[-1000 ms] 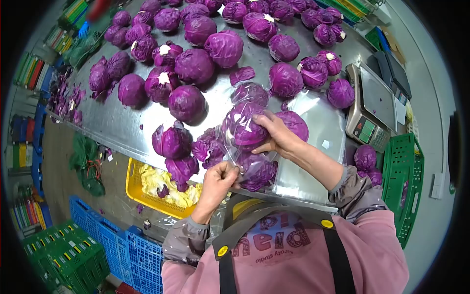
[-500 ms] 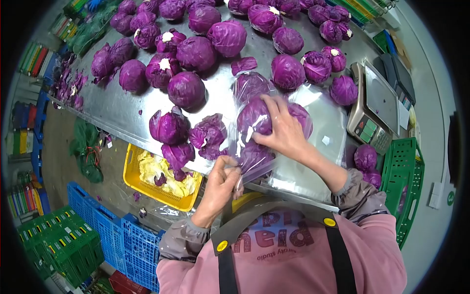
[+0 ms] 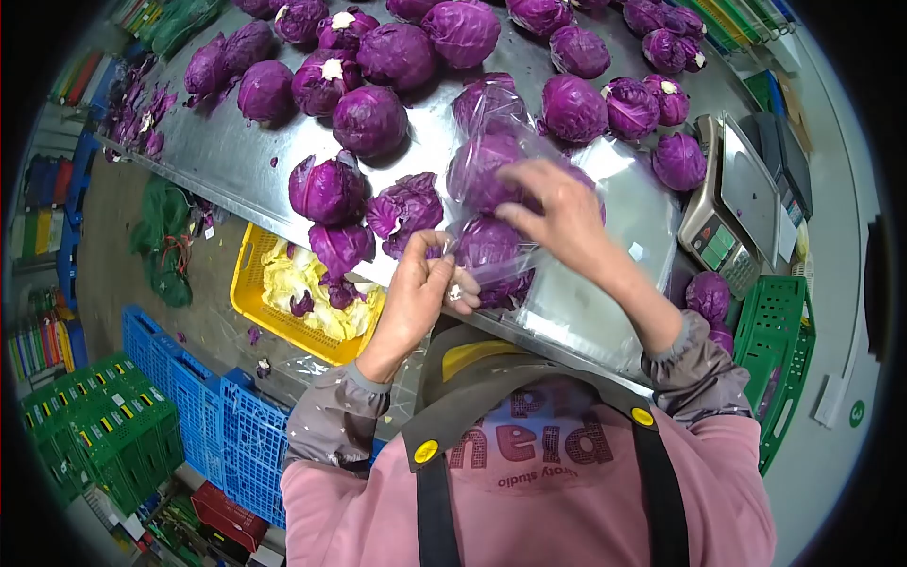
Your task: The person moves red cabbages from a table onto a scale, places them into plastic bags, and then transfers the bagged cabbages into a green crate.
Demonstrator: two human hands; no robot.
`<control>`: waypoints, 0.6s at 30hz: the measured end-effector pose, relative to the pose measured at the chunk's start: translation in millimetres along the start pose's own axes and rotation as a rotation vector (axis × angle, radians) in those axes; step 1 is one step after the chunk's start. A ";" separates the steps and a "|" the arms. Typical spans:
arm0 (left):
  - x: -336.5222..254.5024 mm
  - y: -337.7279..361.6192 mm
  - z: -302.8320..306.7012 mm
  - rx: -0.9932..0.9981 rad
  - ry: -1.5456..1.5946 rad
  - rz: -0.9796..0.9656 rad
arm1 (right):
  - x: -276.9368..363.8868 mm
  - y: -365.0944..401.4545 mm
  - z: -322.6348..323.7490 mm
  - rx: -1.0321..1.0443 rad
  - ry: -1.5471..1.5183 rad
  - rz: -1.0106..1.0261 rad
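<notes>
My left hand point(image 3: 421, 288) pinches the lower left edge of a clear plastic bag point(image 3: 501, 123) at the table's front edge. Over the bag's right side is my right hand point(image 3: 557, 213), slightly blurred, its fingers curled; whether they grip the film cannot be made out. Purple cabbages lie in or under the film, one point(image 3: 487, 170) just left of my right fingers and another point(image 3: 491, 248) below them. Loose purple leaves point(image 3: 404, 210) lie left of the bag. A stack of flat clear bags point(image 3: 590, 298) rests under my right forearm.
Several purple cabbages point(image 3: 369, 121) cover the metal table point(image 3: 236, 194). A scale point(image 3: 732, 203) stands at the right, beside a green crate point(image 3: 777, 345). Below the table's left edge are a yellow basket point(image 3: 248, 293) of leaves, blue crates point(image 3: 253, 449) and green crates point(image 3: 104, 425).
My right hand has lifted off the cabbage and shifted right, its fingers more curled. My left hand has risen slightly, still holding the bag's edge. The camera view has shifted.
</notes>
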State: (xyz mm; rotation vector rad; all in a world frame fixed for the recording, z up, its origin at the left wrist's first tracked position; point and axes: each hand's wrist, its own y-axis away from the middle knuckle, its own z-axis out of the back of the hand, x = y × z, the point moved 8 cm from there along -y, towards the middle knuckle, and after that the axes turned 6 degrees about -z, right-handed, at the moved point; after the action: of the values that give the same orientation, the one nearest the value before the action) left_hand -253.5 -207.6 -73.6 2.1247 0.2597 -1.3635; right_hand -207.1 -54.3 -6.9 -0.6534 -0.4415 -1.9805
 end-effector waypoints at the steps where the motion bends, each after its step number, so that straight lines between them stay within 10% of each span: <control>1: -6.1 0.0 -0.2 -0.006 -0.048 -0.026 | 8.9 8.9 -1.3 0.003 -0.002 -0.001; 6: -25.0 -1.2 -3.2 -0.078 -0.160 -0.182 | 68.5 38.7 -19.9 0.018 0.075 0.468; 9: -33.5 -0.8 -8.1 -0.051 -0.482 -0.321 | 64.4 42.6 -25.8 -0.044 0.107 0.480; 16: -31.5 -3.9 5.4 -0.119 -0.117 -0.266 | 52.9 114.0 -21.5 0.188 0.151 0.601; 18: -27.3 1.2 0.4 -0.033 -0.159 -0.191 | -25.0 159.0 -14.6 0.488 0.285 0.214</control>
State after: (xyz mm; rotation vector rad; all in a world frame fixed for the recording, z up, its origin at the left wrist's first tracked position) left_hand -265.7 -204.7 -49.3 1.9926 0.4258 -1.6163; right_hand -60.7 -119.3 -28.1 -0.1023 -0.6219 -1.6429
